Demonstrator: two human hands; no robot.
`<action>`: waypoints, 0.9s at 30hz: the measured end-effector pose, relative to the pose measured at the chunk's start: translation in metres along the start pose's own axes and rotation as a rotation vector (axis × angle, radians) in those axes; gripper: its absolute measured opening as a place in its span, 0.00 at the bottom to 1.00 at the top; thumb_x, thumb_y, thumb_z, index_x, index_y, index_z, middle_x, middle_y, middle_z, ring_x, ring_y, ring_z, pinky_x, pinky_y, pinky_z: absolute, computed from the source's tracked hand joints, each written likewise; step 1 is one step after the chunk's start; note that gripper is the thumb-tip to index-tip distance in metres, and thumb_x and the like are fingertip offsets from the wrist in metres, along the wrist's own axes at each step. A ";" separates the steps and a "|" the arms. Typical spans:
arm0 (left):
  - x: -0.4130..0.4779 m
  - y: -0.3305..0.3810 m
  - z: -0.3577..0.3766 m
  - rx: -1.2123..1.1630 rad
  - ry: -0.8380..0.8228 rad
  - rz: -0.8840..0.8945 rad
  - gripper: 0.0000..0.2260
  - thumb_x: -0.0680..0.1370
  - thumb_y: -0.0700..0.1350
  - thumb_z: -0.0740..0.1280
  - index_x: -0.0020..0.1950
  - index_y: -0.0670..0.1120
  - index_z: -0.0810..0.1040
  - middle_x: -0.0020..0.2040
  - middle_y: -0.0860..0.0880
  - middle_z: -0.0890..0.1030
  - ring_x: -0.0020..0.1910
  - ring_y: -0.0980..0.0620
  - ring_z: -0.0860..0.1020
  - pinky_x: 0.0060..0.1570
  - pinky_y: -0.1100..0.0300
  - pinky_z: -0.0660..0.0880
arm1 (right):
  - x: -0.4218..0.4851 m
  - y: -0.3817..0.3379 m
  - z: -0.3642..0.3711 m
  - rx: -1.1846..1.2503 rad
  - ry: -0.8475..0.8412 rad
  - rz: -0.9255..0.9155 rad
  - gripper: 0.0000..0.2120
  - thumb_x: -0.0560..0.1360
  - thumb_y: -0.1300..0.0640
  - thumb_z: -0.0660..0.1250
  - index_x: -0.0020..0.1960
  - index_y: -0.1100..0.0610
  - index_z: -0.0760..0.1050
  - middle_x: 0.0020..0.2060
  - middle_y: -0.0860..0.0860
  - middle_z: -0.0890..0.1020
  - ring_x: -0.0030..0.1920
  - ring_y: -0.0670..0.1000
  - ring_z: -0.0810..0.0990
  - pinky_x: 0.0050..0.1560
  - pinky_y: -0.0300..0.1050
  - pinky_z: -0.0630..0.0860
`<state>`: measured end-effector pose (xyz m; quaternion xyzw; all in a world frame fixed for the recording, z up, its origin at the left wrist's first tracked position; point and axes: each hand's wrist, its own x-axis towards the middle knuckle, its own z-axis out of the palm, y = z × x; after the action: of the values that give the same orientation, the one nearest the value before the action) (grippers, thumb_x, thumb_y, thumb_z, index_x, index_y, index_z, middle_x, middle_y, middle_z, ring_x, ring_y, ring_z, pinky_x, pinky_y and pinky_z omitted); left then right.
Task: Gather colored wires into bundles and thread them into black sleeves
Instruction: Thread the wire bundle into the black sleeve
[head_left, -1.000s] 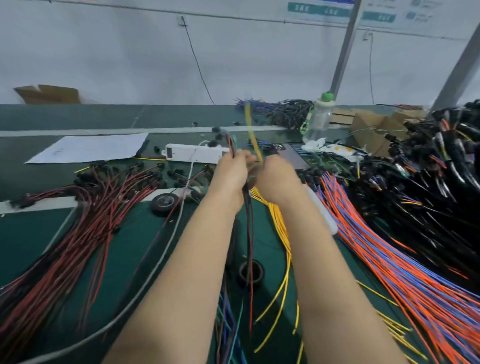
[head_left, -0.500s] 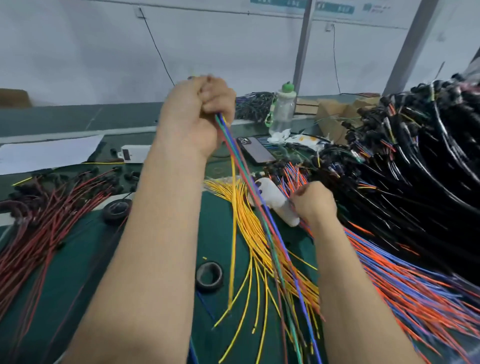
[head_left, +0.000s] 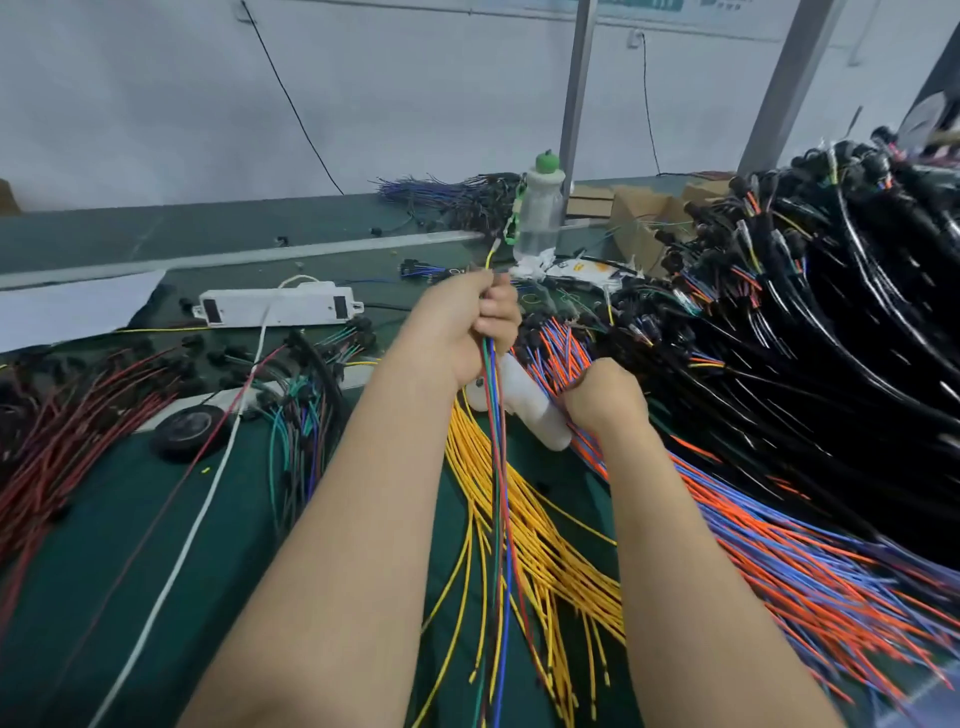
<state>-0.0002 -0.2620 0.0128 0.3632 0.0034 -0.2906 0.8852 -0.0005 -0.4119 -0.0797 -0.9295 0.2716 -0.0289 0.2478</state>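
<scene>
Few wires held: the left hand (head_left: 462, 332) has its fingers (head_left: 498, 312) curled tight round a thin bundle (head_left: 493, 415) of green, red, blue and yellow strands.
Right hand (head_left: 602, 400): knuckles up, fingers buried in the orange and blue wires (head_left: 779, 545); I cannot tell whether they have pinched one.
Bundle's place: above the counter (head_left: 130, 519), its tails trailing down over the yellow wires (head_left: 524, 525).
Change: half a second ago I had the left hand lifted high, drawing the bundle up; now it has come down nearer the right. A second ago both hands met on the bundle.
Meaning: gathering is still in hand, I judge; the right is after one more colour, and no sleeve is on yet.
Nearby: a white bottle (head_left: 524, 405) lies between the hands.
Further out: black cables (head_left: 831, 338) heaped at right, likely finished pieces.
</scene>
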 end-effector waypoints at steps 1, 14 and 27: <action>0.002 -0.003 -0.004 0.043 0.036 0.005 0.14 0.83 0.42 0.52 0.38 0.44 0.66 0.22 0.52 0.64 0.15 0.61 0.60 0.12 0.71 0.55 | 0.001 0.002 0.001 0.005 0.008 -0.007 0.07 0.75 0.58 0.66 0.45 0.62 0.72 0.37 0.57 0.74 0.39 0.56 0.73 0.36 0.42 0.68; 0.022 -0.027 -0.025 0.248 0.241 0.047 0.13 0.84 0.43 0.52 0.40 0.43 0.66 0.32 0.49 0.68 0.20 0.58 0.66 0.14 0.71 0.62 | 0.001 -0.005 0.005 0.059 0.083 0.006 0.10 0.77 0.57 0.62 0.53 0.64 0.75 0.52 0.62 0.76 0.53 0.61 0.75 0.51 0.50 0.72; 0.028 -0.049 -0.010 0.623 0.164 0.343 0.10 0.83 0.44 0.55 0.59 0.44 0.74 0.45 0.43 0.79 0.32 0.52 0.79 0.33 0.60 0.79 | -0.012 -0.072 -0.038 0.689 0.113 -0.145 0.11 0.72 0.58 0.68 0.31 0.56 0.74 0.34 0.55 0.78 0.39 0.54 0.75 0.43 0.47 0.74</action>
<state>0.0002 -0.2979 -0.0324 0.6327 -0.0754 -0.0949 0.7648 0.0180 -0.3699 -0.0114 -0.8053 0.1925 -0.1875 0.5285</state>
